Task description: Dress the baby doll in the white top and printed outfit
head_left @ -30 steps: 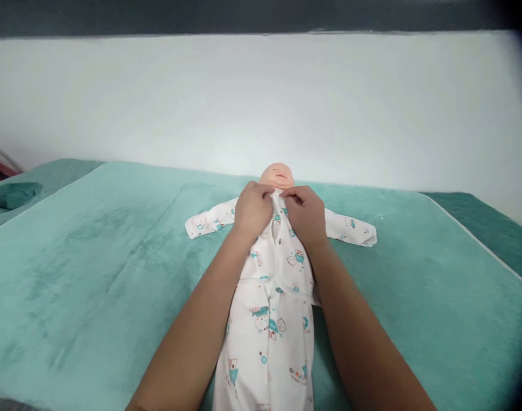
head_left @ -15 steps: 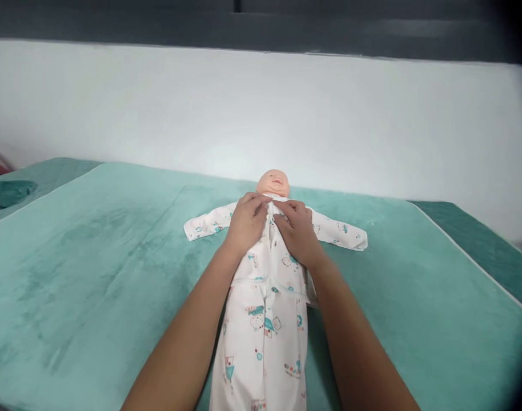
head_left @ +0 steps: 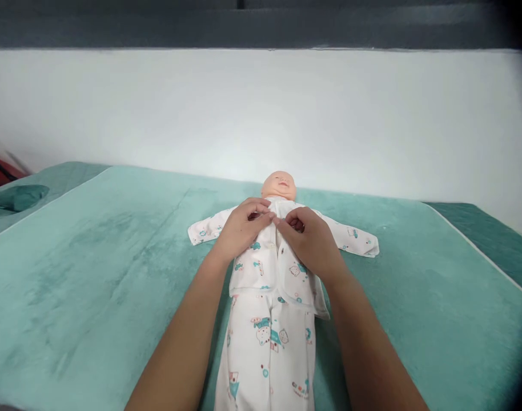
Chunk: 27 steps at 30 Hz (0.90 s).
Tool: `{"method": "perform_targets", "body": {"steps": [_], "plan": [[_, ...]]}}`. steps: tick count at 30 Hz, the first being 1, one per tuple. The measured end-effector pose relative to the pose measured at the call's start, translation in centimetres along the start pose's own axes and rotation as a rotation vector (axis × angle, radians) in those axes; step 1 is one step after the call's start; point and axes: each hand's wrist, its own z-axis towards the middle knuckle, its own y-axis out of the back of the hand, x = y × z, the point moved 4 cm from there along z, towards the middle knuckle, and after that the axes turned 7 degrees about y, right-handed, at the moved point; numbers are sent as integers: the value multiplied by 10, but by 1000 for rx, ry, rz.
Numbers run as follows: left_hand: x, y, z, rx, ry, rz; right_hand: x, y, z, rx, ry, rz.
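Note:
A baby doll (head_left: 278, 185) lies on its back, its head toward the wall. It wears a white printed jacket (head_left: 255, 268) with sleeves spread to both sides, and matching trousers (head_left: 267, 354). My left hand (head_left: 246, 225) pinches the jacket's front edge on the upper chest. Opposite it, my right hand (head_left: 306, 234) pinches the other front edge, its thumb and fingertips close to the left ones. Below my hands the jacket front hangs slightly parted. The small fastening between my fingertips is hidden.
Under the doll spreads a green padded sheet (head_left: 115, 285) with white piping. A white wall (head_left: 261, 114) stands behind it, with a dark band above. At the far left are a round green recess (head_left: 19, 197) and something red (head_left: 1, 171).
Both hands have slid a little down the chest from the collar, and their fingers have closed into pinches on the jacket edges. The view has shifted slightly.

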Motion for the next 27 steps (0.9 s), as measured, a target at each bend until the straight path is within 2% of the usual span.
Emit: {"method": "perform_targets", "body": {"steps": [2,5,10,13,17,21,24,27], "plan": [[0,2,0,38,-2,16,9,2,-4,127,-28,-107],[-1,2,0,69,-15,50,20,4,-9,216,-66,-268],[-3,1,0,109,-26,87,31,-6,-14,209,-85,-478],[-2,2,1,121,-34,88,28,-10,-13,166,-93,-480],[-2,1,2,144,-78,96,14,-3,-6,127,-85,-290],[-2,0,2,135,-91,102,-1,4,-4,114,-186,146],[-1,-1,3,135,-69,106,-5,1,-7,-4,-275,501],[0,0,3,130,-67,104,-5,-7,-12,-104,-294,646]]}}
